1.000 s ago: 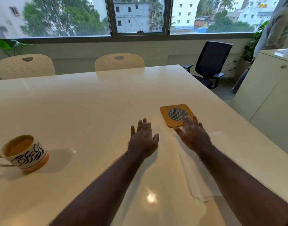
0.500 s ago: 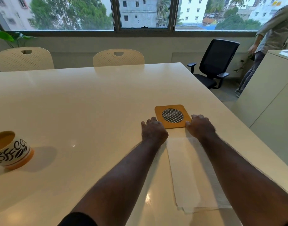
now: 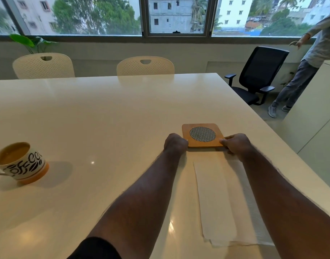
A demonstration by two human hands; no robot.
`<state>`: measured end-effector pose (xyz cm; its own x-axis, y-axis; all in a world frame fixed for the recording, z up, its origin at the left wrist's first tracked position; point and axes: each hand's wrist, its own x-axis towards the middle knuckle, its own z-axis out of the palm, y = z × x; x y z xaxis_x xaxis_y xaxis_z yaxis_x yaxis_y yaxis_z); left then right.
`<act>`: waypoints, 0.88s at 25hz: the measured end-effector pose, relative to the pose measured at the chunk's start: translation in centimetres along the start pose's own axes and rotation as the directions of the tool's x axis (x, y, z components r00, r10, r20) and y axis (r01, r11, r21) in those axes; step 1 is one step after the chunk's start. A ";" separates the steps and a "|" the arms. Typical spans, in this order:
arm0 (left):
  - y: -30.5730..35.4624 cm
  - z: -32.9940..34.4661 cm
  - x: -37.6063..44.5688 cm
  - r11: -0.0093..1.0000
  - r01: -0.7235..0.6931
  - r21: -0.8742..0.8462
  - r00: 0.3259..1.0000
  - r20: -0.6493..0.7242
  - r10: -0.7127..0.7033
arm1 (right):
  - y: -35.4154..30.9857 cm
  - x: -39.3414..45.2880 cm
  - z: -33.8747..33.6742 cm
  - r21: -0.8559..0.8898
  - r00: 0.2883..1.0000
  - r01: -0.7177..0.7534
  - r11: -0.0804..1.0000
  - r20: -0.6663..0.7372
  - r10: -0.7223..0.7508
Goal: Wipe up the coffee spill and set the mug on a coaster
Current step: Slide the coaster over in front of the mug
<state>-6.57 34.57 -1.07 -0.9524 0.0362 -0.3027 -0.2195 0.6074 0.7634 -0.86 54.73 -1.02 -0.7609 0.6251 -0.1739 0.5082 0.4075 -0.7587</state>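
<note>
A square wooden coaster with a round mesh centre lies on the white table. My left hand grips its near left corner with curled fingers. My right hand pinches its near right corner. A folded white paper towel lies flat just below the coaster, between my forearms. A mug with black lettering and an orange base, full of coffee, stands at the table's left edge, far from both hands. I see no spill on the tabletop.
Two cream chairs stand at the table's far side. A black office chair and a standing person are at the right, beside a white cabinet. The table's right edge runs close to my right arm.
Both hands moved forward from open and flat on the table to closing on the coaster's near corners. The person at the right stepped further into view.
</note>
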 end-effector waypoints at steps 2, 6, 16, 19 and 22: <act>-0.5 -0.8 -0.4 0.987 0.067 -0.143 0.998 0.014 -0.065 | -0.7 -1.2 -0.1 0.080 0.999 0.010 0.997 0.033 -0.013; -1.9 -4.6 -1.7 0.966 0.084 -0.245 0.996 0.005 -0.085 | -2.7 -4.5 0.9 0.124 0.994 0.090 0.988 0.045 -0.096; -14.5 -20.6 -8.0 0.945 0.097 -0.313 0.987 0.151 -0.052 | -7.0 -18.8 10.2 0.260 0.978 0.124 0.958 0.131 -0.162; -18.2 -23.2 -10.7 0.954 0.113 -0.278 0.986 0.147 -0.074 | -6.7 -22.7 12.2 0.211 0.961 0.138 0.968 0.207 -0.182; -21.0 -25.0 -13.5 0.959 0.123 -0.256 0.988 0.122 -0.094 | -6.3 -26.5 13.8 0.159 0.946 0.139 0.977 0.270 -0.179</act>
<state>5.60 1.50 1.21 -0.8948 0.0755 -0.4401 -0.3813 0.3834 0.8412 10.56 26.39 -0.33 -0.9196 0.3391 -0.1985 0.3268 0.3797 -0.8655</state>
